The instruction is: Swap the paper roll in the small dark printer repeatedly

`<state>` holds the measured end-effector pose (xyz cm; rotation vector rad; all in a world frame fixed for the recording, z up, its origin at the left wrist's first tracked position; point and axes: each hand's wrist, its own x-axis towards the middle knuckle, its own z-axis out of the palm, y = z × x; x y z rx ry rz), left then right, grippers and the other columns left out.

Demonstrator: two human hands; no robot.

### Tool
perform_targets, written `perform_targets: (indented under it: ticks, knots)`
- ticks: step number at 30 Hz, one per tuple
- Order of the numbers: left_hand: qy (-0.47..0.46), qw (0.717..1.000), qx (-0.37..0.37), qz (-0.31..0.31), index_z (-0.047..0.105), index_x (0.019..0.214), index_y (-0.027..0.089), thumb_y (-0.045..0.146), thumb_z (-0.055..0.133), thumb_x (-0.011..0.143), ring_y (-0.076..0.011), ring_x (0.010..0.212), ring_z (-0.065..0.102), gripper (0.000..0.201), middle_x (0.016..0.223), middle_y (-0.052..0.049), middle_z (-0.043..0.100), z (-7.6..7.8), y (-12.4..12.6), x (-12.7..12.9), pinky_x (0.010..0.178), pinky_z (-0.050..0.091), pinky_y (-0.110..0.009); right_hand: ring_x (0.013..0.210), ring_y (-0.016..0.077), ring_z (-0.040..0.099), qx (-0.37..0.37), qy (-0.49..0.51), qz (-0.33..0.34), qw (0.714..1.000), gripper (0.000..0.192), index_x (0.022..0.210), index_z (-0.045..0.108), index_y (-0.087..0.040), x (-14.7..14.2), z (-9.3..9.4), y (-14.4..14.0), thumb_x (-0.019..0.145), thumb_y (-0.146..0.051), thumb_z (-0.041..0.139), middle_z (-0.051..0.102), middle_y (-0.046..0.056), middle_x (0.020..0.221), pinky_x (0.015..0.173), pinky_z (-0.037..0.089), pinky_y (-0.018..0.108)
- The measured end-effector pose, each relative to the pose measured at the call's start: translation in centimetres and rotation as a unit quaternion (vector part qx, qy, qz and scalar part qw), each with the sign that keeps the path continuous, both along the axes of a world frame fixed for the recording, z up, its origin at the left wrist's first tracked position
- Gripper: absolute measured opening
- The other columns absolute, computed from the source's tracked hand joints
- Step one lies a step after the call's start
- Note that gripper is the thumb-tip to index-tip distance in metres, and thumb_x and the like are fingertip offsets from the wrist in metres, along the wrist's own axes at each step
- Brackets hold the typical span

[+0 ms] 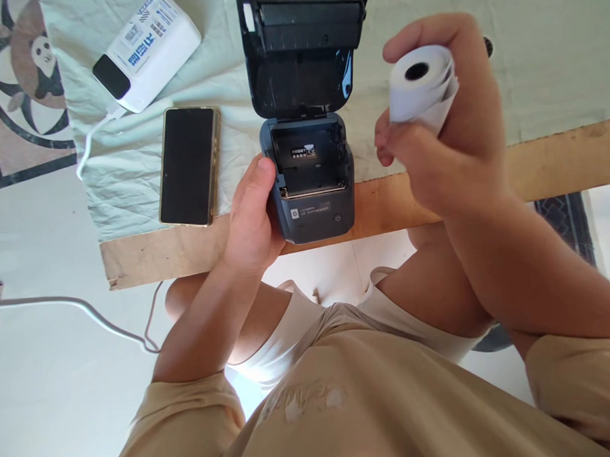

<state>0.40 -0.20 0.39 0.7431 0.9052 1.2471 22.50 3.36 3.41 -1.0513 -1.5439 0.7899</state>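
A small dark grey label printer (312, 211) sits at the table's near edge with its lid (301, 48) swung open and the paper bay empty. My left hand (252, 214) grips the printer's left side, thumb on its top edge. My right hand (444, 127) is raised to the right of the printer and holds a white paper roll (423, 84), its hollow core facing me and a loose end curling off it.
A black smartphone (187, 166) lies left of the printer on the pale green cloth (529, 61). A white power bank (146, 51) with a white cable (89, 139) lies behind it. The wooden table edge (548, 167) runs below. My knees are under the table.
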Motion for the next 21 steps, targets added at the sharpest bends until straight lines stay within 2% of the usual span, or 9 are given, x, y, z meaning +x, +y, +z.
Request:
perform_targets:
  ticks: [2, 5, 8, 11, 14, 17, 21]
  knots:
    - [0.001, 1.000, 0.002, -0.001, 0.080, 0.103, 0.025, 0.067, 0.073, 0.109, -0.0323, 0.151, 0.075, 0.043, 0.117, -0.007, 0.088, 0.0, 0.0, 0.0, 0.129, 0.064, -0.043, 0.085, 0.0190, 0.067, 0.067, -0.070, 0.011, 0.995, 0.040, 0.130, 0.066, -0.034, -0.5, 0.8, -0.5, 0.093, -0.039, 0.076, 0.068, 0.003, 0.132, 0.076, 0.060, 0.040]
    - [0.014, 1.000, 0.005, 0.012, 0.079, 0.102, 0.025, 0.068, 0.072, 0.109, -0.0331, 0.152, 0.074, 0.044, 0.116, -0.007, 0.087, 0.0, 0.1, 0.0, 0.126, 0.065, -0.044, 0.108, 0.0255, 0.074, 0.146, -0.136, 0.032, 0.979, 0.043, 0.140, 0.061, -0.029, -1.2, 1.0, -0.7, 0.097, -0.031, 0.064, 0.073, 0.007, 0.125, 0.087, 0.064, 0.041]
    - [0.021, 0.999, 0.022, 0.020, 0.080, 0.101, 0.025, 0.062, 0.078, 0.106, -0.0330, 0.151, 0.075, 0.038, 0.118, -0.005, 0.087, 0.1, 0.1, 0.1, 0.125, 0.066, -0.044, 0.102, 0.0243, 0.078, 0.217, -0.214, 0.014, 0.952, 0.042, 0.138, 0.061, -0.027, -1.9, 0.5, -0.5, 0.096, -0.028, 0.063, 0.080, 0.006, 0.122, 0.083, 0.063, 0.038]
    - [0.029, 0.999, 0.024, 0.011, 0.082, 0.106, 0.025, 0.056, 0.085, 0.101, -0.0332, 0.150, 0.075, 0.032, 0.117, -0.004, 0.086, 0.4, 0.0, 0.1, 0.123, 0.067, -0.044, 0.097, 0.0249, 0.078, 0.192, -0.282, -0.028, 0.940, 0.034, 0.126, 0.065, -0.030, -2.3, 0.3, -0.2, 0.093, -0.021, 0.067, 0.081, 0.003, 0.118, 0.081, 0.060, 0.039]
    - [0.040, 0.999, 0.014, 0.013, 0.081, 0.106, 0.024, 0.056, 0.087, 0.100, -0.0338, 0.152, 0.073, 0.033, 0.117, -0.005, 0.086, 0.6, -0.1, 0.1, 0.124, 0.067, -0.045, 0.098, 0.0284, 0.078, 0.161, -0.287, -0.017, 0.944, 0.032, 0.119, 0.065, -0.033, -2.3, 0.4, 0.0, 0.091, -0.018, 0.069, 0.079, 0.002, 0.111, 0.078, 0.055, 0.041]
    - [0.036, 0.999, 0.008, 0.011, 0.081, 0.106, 0.023, 0.054, 0.088, 0.099, -0.0331, 0.149, 0.074, 0.032, 0.113, -0.005, 0.085, 0.9, -0.2, 0.1, 0.124, 0.066, -0.045, 0.093, 0.0283, 0.077, 0.180, -0.313, -0.016, 0.932, 0.027, 0.114, 0.064, -0.032, -2.2, 0.8, 0.0, 0.092, -0.018, 0.069, 0.079, 0.001, 0.103, 0.076, 0.051, 0.042]
    - [0.019, 1.000, -0.005, -0.002, 0.081, 0.107, 0.022, 0.053, 0.090, 0.099, -0.0321, 0.145, 0.077, 0.033, 0.110, -0.005, 0.085, 1.0, -0.4, 0.1, 0.123, 0.066, -0.044, 0.085, 0.0244, 0.076, 0.198, -0.338, -0.013, 0.920, 0.024, 0.105, 0.064, -0.030, -2.2, 1.3, -0.5, 0.091, -0.011, 0.065, 0.081, -0.003, 0.096, 0.077, 0.053, 0.040]
